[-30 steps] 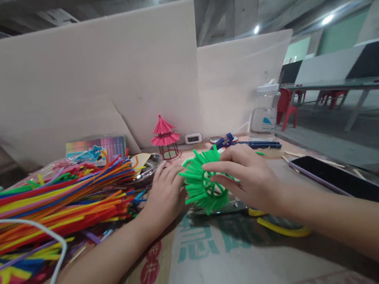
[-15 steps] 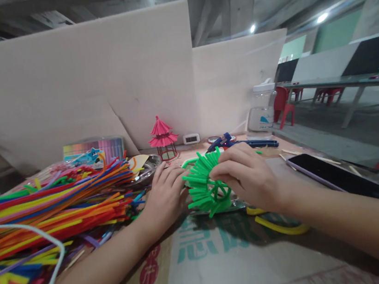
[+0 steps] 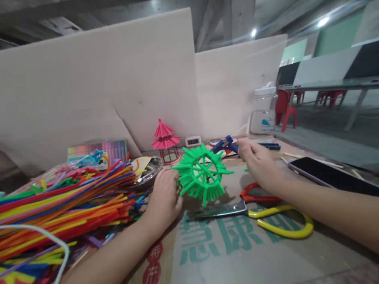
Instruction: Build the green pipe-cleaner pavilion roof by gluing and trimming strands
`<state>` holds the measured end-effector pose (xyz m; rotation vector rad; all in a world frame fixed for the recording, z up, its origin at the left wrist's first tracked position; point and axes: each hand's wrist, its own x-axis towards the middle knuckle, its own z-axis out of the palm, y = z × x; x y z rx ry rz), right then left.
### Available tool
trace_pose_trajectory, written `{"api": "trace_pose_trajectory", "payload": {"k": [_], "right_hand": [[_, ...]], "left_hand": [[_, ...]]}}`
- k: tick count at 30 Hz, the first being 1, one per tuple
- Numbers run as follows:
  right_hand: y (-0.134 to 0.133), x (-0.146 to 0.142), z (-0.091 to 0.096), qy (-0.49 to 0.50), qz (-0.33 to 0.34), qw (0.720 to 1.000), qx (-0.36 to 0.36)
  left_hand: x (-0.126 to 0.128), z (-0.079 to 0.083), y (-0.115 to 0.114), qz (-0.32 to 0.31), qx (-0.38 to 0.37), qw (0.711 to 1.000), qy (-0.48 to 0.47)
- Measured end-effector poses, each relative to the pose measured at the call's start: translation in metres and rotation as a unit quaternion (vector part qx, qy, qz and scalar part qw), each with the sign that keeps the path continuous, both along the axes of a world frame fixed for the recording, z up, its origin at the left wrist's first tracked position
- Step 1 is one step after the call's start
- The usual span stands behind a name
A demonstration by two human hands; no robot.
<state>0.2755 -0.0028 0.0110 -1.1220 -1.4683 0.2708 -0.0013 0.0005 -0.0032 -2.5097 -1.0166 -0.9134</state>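
Observation:
A green pipe-cleaner wheel [image 3: 219, 168], with spokes in the middle and short stubs fanning out all round, is held up at its left edge by my left hand [image 3: 165, 189]. That hand's fingers are closed and partly hidden. To the right of the wheel, and apart from it, my right hand [image 3: 262, 165] is closed in a pinch; I cannot make out what is in it. Just behind its fingertips lies a blue glue gun [image 3: 223, 143]. Under the hands rest scissors [image 3: 285, 234] with one yellow and one red handle, blades pointing left.
Bundles of coloured pipe cleaners [image 3: 53, 197] fill the left side, with a white cable [image 3: 59, 243] across them. At the back stand a marker set [image 3: 98, 155], a pink pagoda model [image 3: 163, 136], a small clock [image 3: 193, 141] and a clear jar [image 3: 264, 109]. A phone [image 3: 337, 178] lies right.
My right hand has let go of the green wheel and moved right and slightly up. The wheel has turned to face me, still in my left hand, and more of the scissors shows.

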Motion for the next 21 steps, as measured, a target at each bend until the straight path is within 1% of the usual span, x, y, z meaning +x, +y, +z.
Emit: {"api": "trace_pose_trajectory", "payload": {"k": [2,5,10,17,21], "right_hand": [[0.009,0.004,-0.008,0.008,-0.008,0.999,-0.046],[0.019,0.006,-0.015,0.009,-0.006,0.997,-0.077],[0.021,0.003,-0.016,-0.003,0.004,0.996,-0.086],[0.012,-0.002,-0.011,-0.022,0.024,0.995,-0.095],[0.007,-0.004,-0.009,-0.038,0.044,0.994,-0.093]], "left_hand": [[0.000,0.000,0.001,-0.003,-0.011,1.000,-0.003],[0.000,0.000,0.001,-0.004,-0.020,1.000,-0.005],[0.000,-0.001,0.002,-0.010,-0.038,0.999,-0.028],[-0.002,-0.006,0.006,-0.016,-0.062,0.998,-0.020],[-0.002,-0.006,0.005,-0.008,-0.087,0.995,-0.039]]}}
